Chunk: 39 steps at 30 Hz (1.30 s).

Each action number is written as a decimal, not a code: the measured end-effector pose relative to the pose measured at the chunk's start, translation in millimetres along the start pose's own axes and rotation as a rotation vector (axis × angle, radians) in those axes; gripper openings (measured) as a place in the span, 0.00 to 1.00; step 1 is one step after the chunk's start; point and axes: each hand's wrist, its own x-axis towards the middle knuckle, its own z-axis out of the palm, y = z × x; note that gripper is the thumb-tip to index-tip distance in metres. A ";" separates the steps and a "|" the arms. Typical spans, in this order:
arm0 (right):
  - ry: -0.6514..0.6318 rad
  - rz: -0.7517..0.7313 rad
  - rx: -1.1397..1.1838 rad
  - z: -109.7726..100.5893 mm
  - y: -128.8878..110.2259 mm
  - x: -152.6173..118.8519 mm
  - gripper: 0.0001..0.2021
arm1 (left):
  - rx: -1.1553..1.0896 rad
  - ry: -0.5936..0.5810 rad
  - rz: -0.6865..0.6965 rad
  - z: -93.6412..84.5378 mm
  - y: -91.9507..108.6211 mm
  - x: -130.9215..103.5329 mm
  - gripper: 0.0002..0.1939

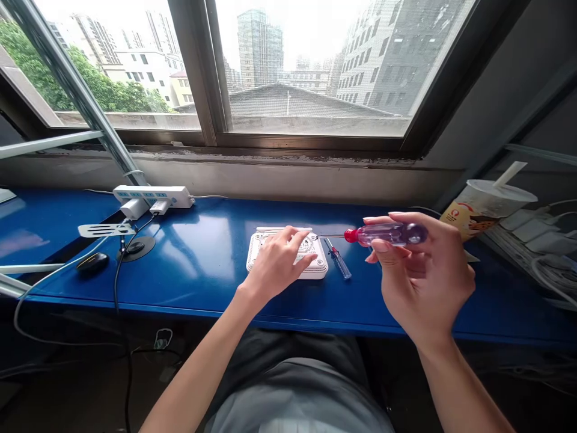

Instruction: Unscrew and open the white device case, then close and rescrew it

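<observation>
A white vented box [321, 267] lies on the blue table [189, 288] in front of me. My left hand [282, 258] rests on top of it, fingers spread. Raised at the right, my right hand [419, 276] grips a screwdriver [383, 233] by its clear purple handle with a red collar. The shaft points left, its tip close to the box's upper right corner; whether it touches cannot be made out. A second screwdriver [340, 263] with a clear handle lies on the table just right of the box.
A white power strip [175, 196] with plugs stands at the back left. Nearer are a black mouse [93, 263], a stand's round base [137, 248] and hanging cables. A lidded drink cup [484, 207] with a straw stands at the right, beside white adapters [545, 234].
</observation>
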 end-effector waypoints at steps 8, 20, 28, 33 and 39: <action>-0.023 0.020 0.133 15.1 -9.5 -13.4 0.16 | 0.006 0.101 -0.050 4.0 -5.6 1.3 0.11; -0.054 0.054 0.236 18.5 -6.9 -13.8 0.19 | -0.081 0.121 -0.017 0.2 -28.4 3.3 0.06; -0.075 0.071 0.270 19.5 -7.8 -12.0 0.15 | -0.281 0.124 -0.002 -1.3 -30.6 4.2 0.08; 0.006 0.060 0.345 18.0 -8.1 -10.6 0.13 | -0.371 0.157 -0.003 -3.4 -27.8 1.9 0.08; -0.014 0.099 0.402 10.6 -3.7 -4.4 0.14 | -0.356 0.200 0.112 -4.7 -28.3 -1.1 0.07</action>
